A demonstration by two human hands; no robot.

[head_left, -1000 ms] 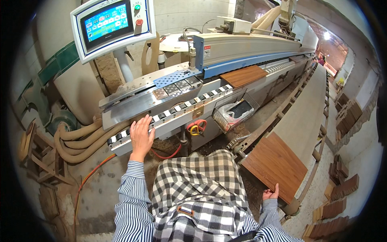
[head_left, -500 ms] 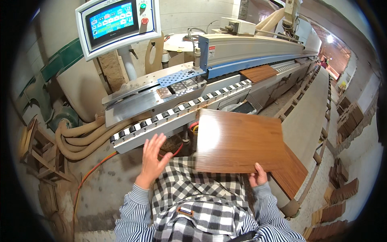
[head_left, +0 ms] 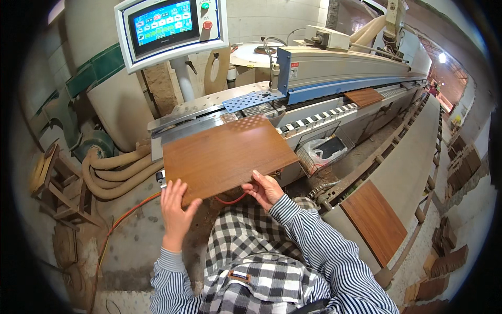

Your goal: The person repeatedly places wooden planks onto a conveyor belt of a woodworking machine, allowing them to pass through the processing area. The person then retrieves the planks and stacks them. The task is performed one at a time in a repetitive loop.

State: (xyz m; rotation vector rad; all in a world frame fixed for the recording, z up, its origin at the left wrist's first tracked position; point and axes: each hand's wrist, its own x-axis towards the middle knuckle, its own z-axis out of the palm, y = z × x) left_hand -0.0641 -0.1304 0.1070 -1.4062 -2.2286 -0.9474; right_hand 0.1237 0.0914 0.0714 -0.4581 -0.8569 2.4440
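A brown wood-grain board lies tilted across the roller rail and the metal infeed table of a long edge-working machine. My right hand pinches its near edge, thumb on top and fingers underneath. At the near left corner is my left hand, fingers outstretched and apart, against or just beside the edge; contact is hard to make out. Part of the rail is hidden under the board. Another brown board rests on the belt conveyor to my right.
A control panel with a screen and buttons stands at the upper left. A third board sits farther along the machine. Below the rail hangs a wire basket with a plastic bag. Hoses and a wooden stool are at left.
My right hand has carried the board left from above the conveyor onto the rail and infeed table. My left hand has moved slightly left and down to its corner. The board on the conveyor is uncovered.
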